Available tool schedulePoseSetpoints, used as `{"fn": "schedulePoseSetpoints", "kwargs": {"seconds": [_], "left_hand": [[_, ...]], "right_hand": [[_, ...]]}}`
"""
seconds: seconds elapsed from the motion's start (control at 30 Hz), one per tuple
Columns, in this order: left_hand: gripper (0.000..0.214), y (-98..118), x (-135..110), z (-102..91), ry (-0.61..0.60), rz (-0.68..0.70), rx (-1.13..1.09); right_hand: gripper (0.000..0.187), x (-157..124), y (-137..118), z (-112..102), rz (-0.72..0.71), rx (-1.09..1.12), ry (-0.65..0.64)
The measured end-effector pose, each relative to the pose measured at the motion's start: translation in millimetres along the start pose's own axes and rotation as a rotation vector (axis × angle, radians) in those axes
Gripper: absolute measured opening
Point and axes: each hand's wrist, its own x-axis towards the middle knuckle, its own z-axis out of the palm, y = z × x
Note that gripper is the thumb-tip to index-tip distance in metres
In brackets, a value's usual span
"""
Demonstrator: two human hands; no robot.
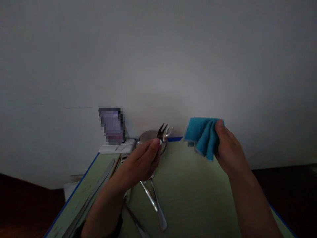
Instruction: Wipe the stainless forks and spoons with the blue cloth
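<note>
My left hand (141,162) is closed around a bunch of metal cutlery (158,201), held above the green table (193,191). The tines of a fork (163,131) stick up past my fingers, and the handles hang down below my palm. My right hand (229,148) is to the right, a little apart from the fork, fingers pinched on a folded blue cloth (201,135) that hangs in the air.
A metal bowl (148,136) stands at the table's far edge behind my left hand. A white flat object (116,148) lies at the far left corner. Long utensils (99,185) lie along the left edge. A pale wall stands close behind.
</note>
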Motion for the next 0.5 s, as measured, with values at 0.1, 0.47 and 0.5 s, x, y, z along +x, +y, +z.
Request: {"fn": "schedulePoseSetpoints", "kwargs": {"seconds": [0.1,0.47,0.5], "left_hand": [[0.027,0,-5,0.9,-0.094,-0.030,0.074],[0.033,1,-5,-6.7,-0.253,0.074,0.537],[0.033,0,-5,-7.4,-0.256,0.090,0.568]], "right_hand": [[0.052,2,7,6,-0.019,0.090,0.085],[0.045,-1,-10,11,-0.045,0.035,0.246],[0.045,-1,-10,10,-0.038,0.038,0.236]]}}
